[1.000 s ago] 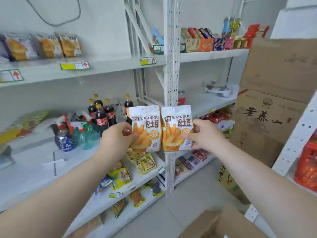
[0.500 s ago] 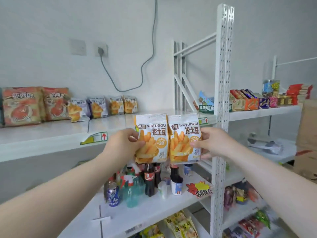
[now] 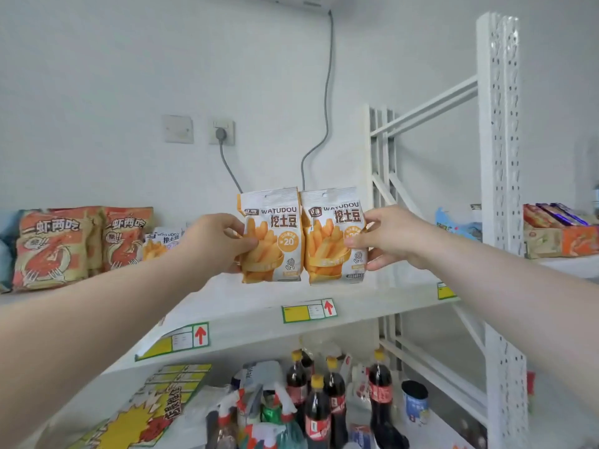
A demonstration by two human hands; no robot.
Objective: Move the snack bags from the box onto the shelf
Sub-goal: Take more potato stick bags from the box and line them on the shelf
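Observation:
Two white-and-orange Watudou snack bags stand upright side by side at the upper white shelf (image 3: 246, 306). My left hand (image 3: 214, 244) pinches the left snack bag (image 3: 275, 231) by its left edge. My right hand (image 3: 392, 238) pinches the right snack bag (image 3: 330, 234) by its right edge. Both bags' bottoms are at or just above the shelf surface; contact is not clear. Another Watudou bag (image 3: 162, 243) stands further left on the same shelf, partly hidden by my left arm. The box is out of view.
Two large orange shrimp-snack bags (image 3: 81, 244) stand at the shelf's left. A perforated white upright post (image 3: 500, 157) rises at right, with boxed snacks (image 3: 560, 234) beyond it. Cola bottles (image 3: 317, 406) and spray bottles crowd the shelf below. A cable hangs from a wall socket (image 3: 222, 132).
Both hands have lifted the two bags from below the upper shelf up to its surface. The view has tilted upward, and the box has left the frame.

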